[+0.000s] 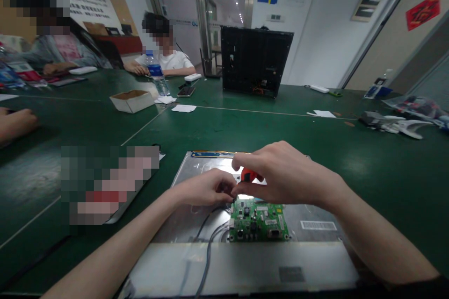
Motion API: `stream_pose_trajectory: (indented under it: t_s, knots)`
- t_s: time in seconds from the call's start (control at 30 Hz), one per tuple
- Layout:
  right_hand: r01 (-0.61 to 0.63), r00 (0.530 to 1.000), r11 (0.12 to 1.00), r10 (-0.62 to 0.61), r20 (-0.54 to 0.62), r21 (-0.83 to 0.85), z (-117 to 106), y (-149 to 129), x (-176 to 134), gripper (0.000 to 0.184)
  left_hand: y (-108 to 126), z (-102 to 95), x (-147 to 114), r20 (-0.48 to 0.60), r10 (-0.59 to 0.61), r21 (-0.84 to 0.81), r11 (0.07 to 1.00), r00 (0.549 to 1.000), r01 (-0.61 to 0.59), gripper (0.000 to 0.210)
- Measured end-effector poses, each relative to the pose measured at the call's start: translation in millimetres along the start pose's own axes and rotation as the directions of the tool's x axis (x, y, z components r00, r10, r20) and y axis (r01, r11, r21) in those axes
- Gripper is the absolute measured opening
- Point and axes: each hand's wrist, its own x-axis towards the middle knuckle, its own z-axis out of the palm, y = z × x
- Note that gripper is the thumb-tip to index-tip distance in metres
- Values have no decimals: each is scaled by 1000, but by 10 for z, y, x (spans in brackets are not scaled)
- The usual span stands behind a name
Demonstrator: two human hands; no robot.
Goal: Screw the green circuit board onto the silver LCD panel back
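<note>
A flat metal display panel [317, 238] lies on the table in front of me, and a green circuit board [257, 219] sits on its back. My right hand [284, 173] is closed around a red and black screwdriver [247, 175]; its handle shows between thumb and fingers, while the tip is hidden. Beside it, my left hand [210, 187] has its fingertips pinched together at the board's upper left corner. What they hold, if anything, is hidden. Grey cables [209, 254] run from the board's left side toward me.
A black monitor housing [256, 63] stands across the green table [347, 163]. Further left are a paper box [131, 101], a water bottle [156, 74] and a phone [185, 91]. Two people sit beyond, and another person's hand [19, 124] rests at the left edge. Cables and bags lie right.
</note>
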Motion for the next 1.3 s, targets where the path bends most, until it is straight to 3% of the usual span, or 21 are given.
stream_pose_trajectory:
  t_s: [0.1, 0.27, 0.43, 0.67, 0.83, 1.3]
  knots:
    - [-9, 1000, 1000, 9, -19, -5, 5, -1, 2, 5, 2, -2, -1, 6, -4, -19, 1000, 1000, 4, 7]
    - [25, 1000, 999, -25, -12, 20, 17, 8, -7, 16, 5, 0, -14, 8, -24, 24, 999, 1000, 24, 6]
    - [7, 1000, 1000, -8, -29, -6, 11, -1, -3, 5, 4, 2, -9, 7, -7, 10, 1000, 1000, 7, 8]
    - [42, 999, 999, -42, -8, 22, 14, 16, -10, 11, -5, 9, -6, -11, -6, 67, 998, 1000, 7, 9]
    - [32, 999, 999, -31, -19, 25, 4, 11, -14, 4, -4, -5, -3, 5, 3, 34, 999, 1000, -3, 11]
    - [77, 997, 997, -77, 3, 23, -19, -14, -39, 10, -100, 3, -10, 36, -14, -3, 1000, 999, 14, 14]
